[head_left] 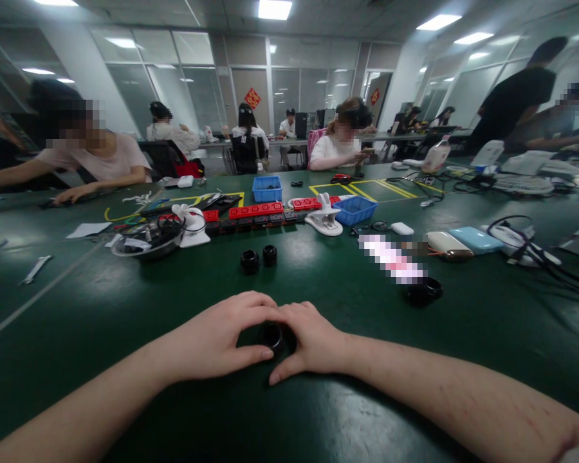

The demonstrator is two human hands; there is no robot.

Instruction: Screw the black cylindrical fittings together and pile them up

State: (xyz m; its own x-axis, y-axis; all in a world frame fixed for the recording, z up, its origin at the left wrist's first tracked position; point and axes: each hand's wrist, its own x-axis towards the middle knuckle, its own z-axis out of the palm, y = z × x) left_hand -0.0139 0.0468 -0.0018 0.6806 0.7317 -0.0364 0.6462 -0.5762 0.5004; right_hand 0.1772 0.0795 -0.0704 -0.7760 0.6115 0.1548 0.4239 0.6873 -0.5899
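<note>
Both my hands meet at the table's near edge around a small black round part (273, 336). My left hand (222, 337) curls its fingers over the part from the left, thumb underneath. My right hand (313, 341) closes on it from the right, thumb pointing left. The fingertips of the two hands touch above the part, which is mostly hidden. Two more black round parts (258, 258) stand further out on the green table (125, 308), apart from my hands.
A black ring (423, 291) lies to the right. A clear bowl (147, 239), a row of red and black blocks (255, 215), two blue bins (354, 209), a white clip, phones and cables lie beyond. Several people sit round the table.
</note>
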